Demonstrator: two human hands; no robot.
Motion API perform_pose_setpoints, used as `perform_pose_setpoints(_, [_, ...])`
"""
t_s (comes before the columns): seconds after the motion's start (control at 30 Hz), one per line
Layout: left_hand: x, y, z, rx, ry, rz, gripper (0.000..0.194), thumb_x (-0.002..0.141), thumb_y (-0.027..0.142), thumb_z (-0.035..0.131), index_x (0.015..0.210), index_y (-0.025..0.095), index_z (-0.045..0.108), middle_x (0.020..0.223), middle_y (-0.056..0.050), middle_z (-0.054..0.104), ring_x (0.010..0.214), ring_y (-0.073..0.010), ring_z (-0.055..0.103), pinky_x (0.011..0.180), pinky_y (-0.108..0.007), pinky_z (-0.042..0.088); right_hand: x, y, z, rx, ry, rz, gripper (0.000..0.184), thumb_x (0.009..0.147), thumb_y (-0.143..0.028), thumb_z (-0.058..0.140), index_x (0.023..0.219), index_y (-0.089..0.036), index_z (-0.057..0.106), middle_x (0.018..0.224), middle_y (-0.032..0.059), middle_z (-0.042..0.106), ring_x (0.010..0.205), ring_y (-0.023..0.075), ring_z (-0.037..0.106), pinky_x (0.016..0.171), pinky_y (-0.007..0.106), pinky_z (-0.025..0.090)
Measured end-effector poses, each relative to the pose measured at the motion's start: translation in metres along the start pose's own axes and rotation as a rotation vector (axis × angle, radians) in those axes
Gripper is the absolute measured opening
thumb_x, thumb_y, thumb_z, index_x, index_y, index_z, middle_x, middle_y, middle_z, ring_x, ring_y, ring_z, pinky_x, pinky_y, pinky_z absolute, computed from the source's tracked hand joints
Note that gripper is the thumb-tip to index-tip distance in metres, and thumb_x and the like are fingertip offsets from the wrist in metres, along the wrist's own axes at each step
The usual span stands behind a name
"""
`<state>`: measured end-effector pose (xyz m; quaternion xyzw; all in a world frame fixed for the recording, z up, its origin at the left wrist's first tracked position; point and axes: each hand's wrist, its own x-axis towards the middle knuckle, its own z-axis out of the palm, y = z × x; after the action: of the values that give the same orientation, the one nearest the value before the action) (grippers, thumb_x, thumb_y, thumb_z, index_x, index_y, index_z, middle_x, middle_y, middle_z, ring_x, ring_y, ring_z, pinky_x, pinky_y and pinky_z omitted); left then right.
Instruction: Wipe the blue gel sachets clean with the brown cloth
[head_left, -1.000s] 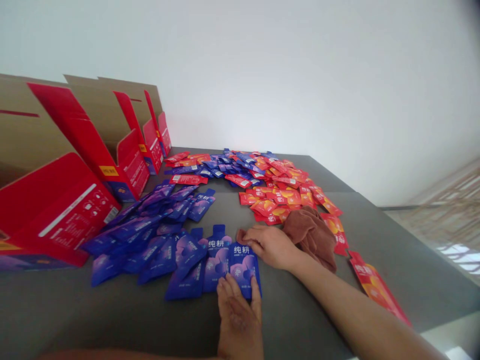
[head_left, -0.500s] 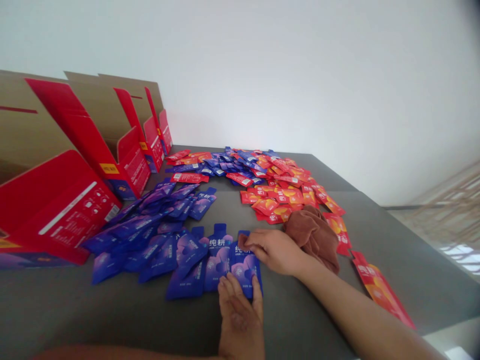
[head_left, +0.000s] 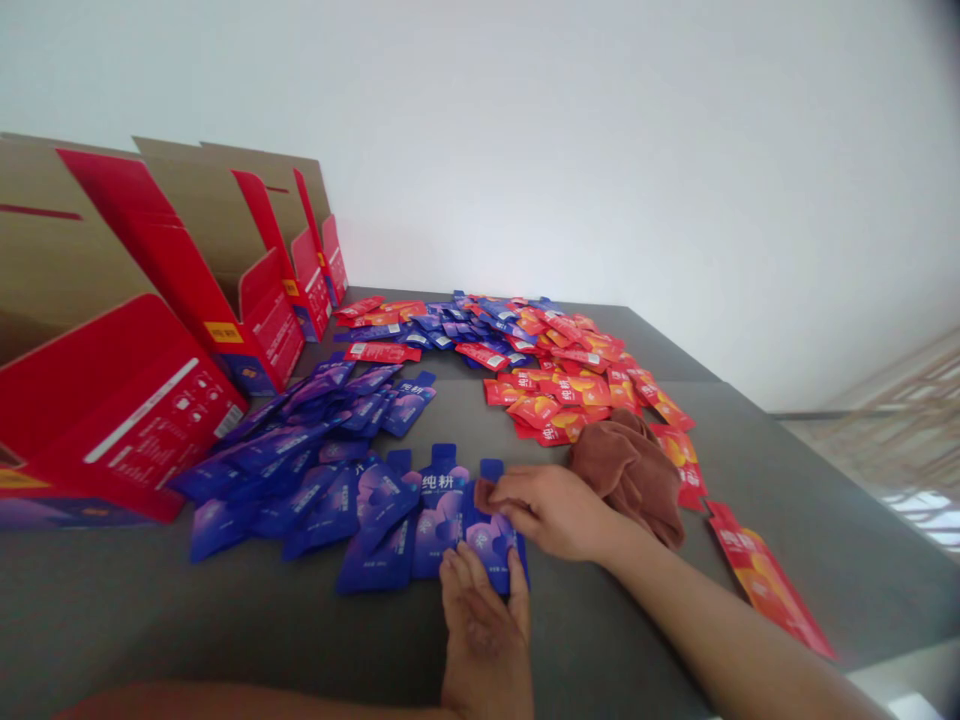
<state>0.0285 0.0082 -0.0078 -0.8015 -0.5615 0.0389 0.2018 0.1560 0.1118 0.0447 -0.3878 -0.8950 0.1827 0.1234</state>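
Observation:
My left hand [head_left: 484, 625] lies with fingers spread across the lower part of a blue pouch [head_left: 492, 535], pressing it to the table. Pinched in my right hand [head_left: 551, 508] is the corner of a brown cloth [head_left: 630, 475]; that corner touches the pouch's upper part, and the bulk of the cloth bunches up beside my wrist. Another blue pouch [head_left: 438, 530] lies face up just left of the one under my hands. Further left spreads a heap of blue pouches [head_left: 300, 460], overlapping one another.
Red pouches [head_left: 574, 390] pile up beyond the cloth, merging with a mixed red and blue pile [head_left: 480, 325] at the back. One red pouch [head_left: 769, 580] lies alone at right. Several red cardboard boxes [head_left: 150, 410] stand with raised flaps along the left of the grey table [head_left: 262, 620].
My right hand has shifted slightly down the pouch with the cloth corner, uncovering its top tab more. My left hand stays on the pouch. The whole view has shifted slightly.

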Motion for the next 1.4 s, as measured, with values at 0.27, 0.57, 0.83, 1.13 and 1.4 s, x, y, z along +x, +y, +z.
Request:
perform_pose_setpoints(0.27, [0.001, -0.001, -0.001, 0.014, 0.02, 0.0, 0.045, 0.076, 0.013, 0.05, 0.12, 0.023, 0.05, 0.11, -0.02, 0.063, 0.104, -0.0284, 0.057, 0.091, -0.05, 0.043, -0.001, 0.003, -0.002, 0.02, -0.017, -0.013, 0.016, 0.081, -0.012, 0.048, 0.09, -0.019, 0.06, 0.087, 0.0023, 0.062, 0.08, 0.0131, 0.056, 0.071, 0.022, 0.038])
perform_pose_setpoints(0.57, [0.001, 0.001, 0.0, 0.001, -0.003, -0.009, 0.042, 0.078, 0.019, 0.049, 0.12, 0.024, 0.05, 0.111, -0.019, 0.063, 0.104, -0.0282, 0.056, 0.093, -0.051, 0.041, -0.001, 0.0, 0.0, 0.032, -0.011, -0.01, 0.017, 0.083, -0.014, 0.047, 0.092, -0.02, 0.06, 0.089, 0.0025, 0.063, 0.081, 0.0135, 0.056, 0.071, 0.023, 0.038])
perform_pose_setpoints(0.83, [0.0, 0.002, 0.008, 0.007, 0.02, -0.009, 0.042, 0.078, 0.019, 0.049, 0.119, 0.024, 0.052, 0.111, -0.02, 0.063, 0.104, -0.0288, 0.057, 0.092, -0.051, 0.042, -0.001, 0.004, -0.001, 0.054, -0.017, -0.029, 0.017, 0.083, -0.013, 0.047, 0.092, -0.018, 0.06, 0.089, 0.0034, 0.063, 0.081, 0.0137, 0.056, 0.072, 0.023, 0.039])
perform_pose_setpoints(1.13, [0.003, 0.014, 0.011, -0.071, -0.024, -0.116, 0.039, 0.076, 0.023, 0.052, 0.115, 0.022, 0.056, 0.112, -0.019, 0.063, 0.107, -0.0294, 0.054, 0.097, -0.057, 0.033, -0.001, 0.005, 0.0, 0.077, -0.018, -0.025, 0.018, 0.085, -0.016, 0.046, 0.094, -0.019, 0.061, 0.091, 0.0041, 0.063, 0.084, 0.0145, 0.056, 0.074, 0.024, 0.04])
perform_pose_setpoints(1.4, [0.002, 0.002, 0.002, -0.006, -0.011, -0.026, 0.039, 0.08, 0.02, 0.046, 0.118, 0.024, 0.053, 0.111, -0.018, 0.064, 0.105, -0.0269, 0.056, 0.093, -0.051, 0.04, -0.003, 0.004, -0.003, 0.108, -0.05, -0.068, 0.018, 0.085, -0.015, 0.047, 0.094, -0.019, 0.061, 0.089, 0.0035, 0.064, 0.083, 0.0138, 0.057, 0.073, 0.023, 0.04])
